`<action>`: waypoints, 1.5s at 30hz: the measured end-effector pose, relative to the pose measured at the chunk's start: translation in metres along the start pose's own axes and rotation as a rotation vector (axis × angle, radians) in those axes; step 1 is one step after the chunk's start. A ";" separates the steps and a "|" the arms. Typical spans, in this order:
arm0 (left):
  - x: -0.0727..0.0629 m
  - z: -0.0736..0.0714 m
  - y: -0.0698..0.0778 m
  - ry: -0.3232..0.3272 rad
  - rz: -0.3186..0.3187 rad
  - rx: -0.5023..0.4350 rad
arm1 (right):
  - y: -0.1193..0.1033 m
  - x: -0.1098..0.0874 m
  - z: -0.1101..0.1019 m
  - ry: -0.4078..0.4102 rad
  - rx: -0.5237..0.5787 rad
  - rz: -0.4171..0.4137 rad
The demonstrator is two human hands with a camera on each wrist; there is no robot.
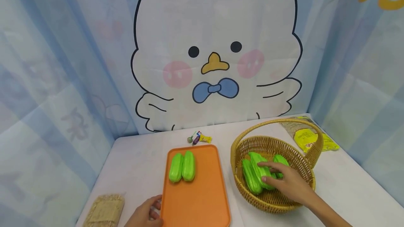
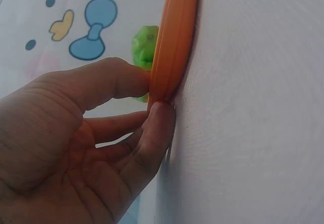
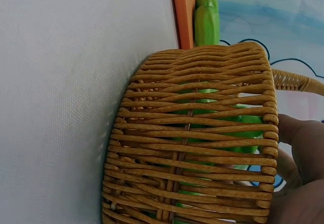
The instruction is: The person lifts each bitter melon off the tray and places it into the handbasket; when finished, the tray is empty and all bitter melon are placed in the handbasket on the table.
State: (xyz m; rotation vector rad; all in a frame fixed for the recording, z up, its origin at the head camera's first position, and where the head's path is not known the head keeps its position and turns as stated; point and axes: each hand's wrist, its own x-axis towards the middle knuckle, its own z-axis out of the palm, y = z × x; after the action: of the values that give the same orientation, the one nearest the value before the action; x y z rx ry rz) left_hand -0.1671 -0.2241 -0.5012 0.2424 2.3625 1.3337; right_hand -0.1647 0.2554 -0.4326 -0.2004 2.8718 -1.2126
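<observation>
An orange tray point(image 1: 202, 199) lies on the table, with two glossy green zucchini-like vegetables point(image 1: 182, 166) side by side at its far left. My left hand point(image 1: 146, 213) holds the tray's left rim; the left wrist view shows the thumb and fingers pinching that orange edge point(image 2: 174, 41). To the right stands a wicker basket point(image 1: 271, 202) with several more green vegetables point(image 1: 252, 178) in it. Inside the basket, my right hand point(image 1: 291, 181) reaches over one green vegetable point(image 1: 259, 165), index finger and thumb extended against it. In the right wrist view the basket wall point(image 3: 197, 133) hides the fingertips.
Small wrapped candies point(image 1: 199, 138) lie behind the tray. A yellow-labelled bag point(image 1: 310, 137) rests behind the basket at the right. At the front left is a clear packet of beige contents point(image 1: 105, 209). The basket's tall handle point(image 1: 268, 123) arches over it.
</observation>
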 end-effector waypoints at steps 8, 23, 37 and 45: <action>-0.001 -0.001 0.003 -0.005 -0.002 -0.003 | 0.000 0.001 -0.001 0.005 -0.018 -0.009; 0.000 0.000 0.001 -0.008 -0.011 -0.021 | -0.008 -0.003 -0.003 0.040 -0.043 -0.059; -0.001 0.000 0.000 -0.018 0.008 -0.037 | -0.105 -0.011 0.036 -0.065 0.355 -0.291; -0.001 -0.001 0.000 -0.019 0.004 -0.030 | -0.118 0.040 0.100 -0.119 0.450 -0.153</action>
State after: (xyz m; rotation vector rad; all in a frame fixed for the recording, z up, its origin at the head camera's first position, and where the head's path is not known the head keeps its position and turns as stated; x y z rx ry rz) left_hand -0.1666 -0.2252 -0.5004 0.2493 2.3255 1.3620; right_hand -0.1845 0.0978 -0.4171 -0.4658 2.4399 -1.7634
